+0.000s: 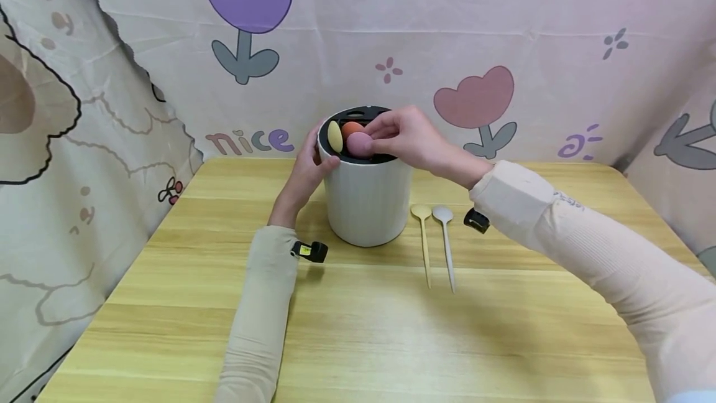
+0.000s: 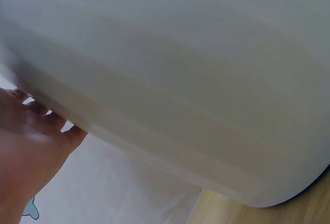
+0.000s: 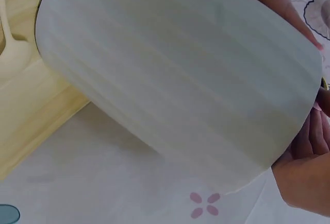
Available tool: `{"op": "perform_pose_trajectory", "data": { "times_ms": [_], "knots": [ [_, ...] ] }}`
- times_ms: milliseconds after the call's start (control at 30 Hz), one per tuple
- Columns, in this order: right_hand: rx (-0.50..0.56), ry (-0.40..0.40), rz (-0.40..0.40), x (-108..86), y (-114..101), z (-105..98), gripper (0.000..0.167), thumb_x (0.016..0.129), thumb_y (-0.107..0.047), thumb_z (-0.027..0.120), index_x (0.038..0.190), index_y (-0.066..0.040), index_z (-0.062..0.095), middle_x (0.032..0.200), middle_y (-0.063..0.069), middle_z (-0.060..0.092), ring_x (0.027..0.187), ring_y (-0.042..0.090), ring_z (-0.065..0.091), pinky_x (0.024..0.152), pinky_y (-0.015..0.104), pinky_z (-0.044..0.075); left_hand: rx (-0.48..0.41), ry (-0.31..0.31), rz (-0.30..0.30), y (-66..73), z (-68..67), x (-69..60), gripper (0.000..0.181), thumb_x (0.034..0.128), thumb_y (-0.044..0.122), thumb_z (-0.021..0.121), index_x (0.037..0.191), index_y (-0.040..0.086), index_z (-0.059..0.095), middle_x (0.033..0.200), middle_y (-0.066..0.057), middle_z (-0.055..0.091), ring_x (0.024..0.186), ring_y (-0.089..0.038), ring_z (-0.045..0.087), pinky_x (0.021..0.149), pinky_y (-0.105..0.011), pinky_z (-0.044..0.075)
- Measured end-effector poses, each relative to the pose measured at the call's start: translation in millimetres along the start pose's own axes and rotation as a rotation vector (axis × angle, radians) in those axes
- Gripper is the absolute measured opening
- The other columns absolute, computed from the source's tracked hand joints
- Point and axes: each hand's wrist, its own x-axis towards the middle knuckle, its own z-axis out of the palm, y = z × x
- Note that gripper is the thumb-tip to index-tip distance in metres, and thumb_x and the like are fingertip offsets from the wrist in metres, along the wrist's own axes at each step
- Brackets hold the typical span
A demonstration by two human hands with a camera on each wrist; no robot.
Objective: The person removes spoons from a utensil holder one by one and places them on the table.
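Observation:
A white cylindrical holder (image 1: 368, 204) with a black slotted top (image 1: 369, 112) stands upright on the table. My left hand (image 1: 304, 170) grips its left side, thumb at the rim and fingers around the back. Over the top, my right hand (image 1: 411, 142) pinches a pink spoon (image 1: 360, 145) by its round head; any handle is hidden inside the holder. Beside it, the heads of a yellow spoon (image 1: 335, 136) and an orange spoon (image 1: 352, 128) stick up from the top. Both wrist views are mostly filled by the holder's wall (image 2: 165, 90).
To the right of the holder, a pale yellow spoon (image 1: 423, 235) and a white spoon (image 1: 447, 235) lie side by side on the wooden table (image 1: 358, 328). A patterned cloth (image 1: 347, 36) hangs behind the table and at its sides.

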Motion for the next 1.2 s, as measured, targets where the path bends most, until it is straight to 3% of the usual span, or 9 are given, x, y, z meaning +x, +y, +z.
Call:
{"op": "perform_pose_trajectory", "data": {
  "times_ms": [233, 833, 1200],
  "knots": [
    [-0.041, 0.005, -0.028, -1.6, 3.0, 1.5, 0.019, 0.09, -0.003, 0.067, 0.107, 0.003, 0.069, 0.102, 0.015, 0.07, 0.097, 0.023, 0.066, 0.087, 0.033, 0.051, 0.0, 0.001, 0.0, -1.4, 0.6, -0.4, 0.133, 0.0558, 0.085, 0.066, 0.154, 0.01, 0.017, 0.156, -0.009, 0.024, 0.14, -0.023, 0.028, 0.113, -0.042, 0.026],
    [0.08, 0.099, 0.019, -4.9, 8.3, -10.8, 0.018, 0.091, 0.001, 0.064, 0.108, 0.006, 0.064, 0.09, 0.011, 0.064, 0.081, 0.015, 0.059, 0.073, 0.02, 0.046, -0.006, -0.003, 0.0, -2.0, 1.4, 2.7, 0.136, 0.0541, 0.085, 0.066, 0.154, 0.008, 0.016, 0.156, -0.01, 0.023, 0.141, -0.023, 0.026, 0.113, -0.041, 0.025],
    [0.124, 0.137, 0.015, -3.8, -0.1, -22.4, 0.017, 0.09, 0.0, 0.065, 0.107, 0.005, 0.066, 0.086, 0.008, 0.064, 0.078, 0.017, 0.06, 0.07, 0.02, 0.045, -0.021, -0.004, 0.002, -2.1, -0.2, 1.6, 0.133, 0.0552, 0.084, 0.066, 0.154, 0.01, 0.017, 0.156, -0.009, 0.024, 0.141, -0.022, 0.026, 0.113, -0.041, 0.025]
  ]
}}
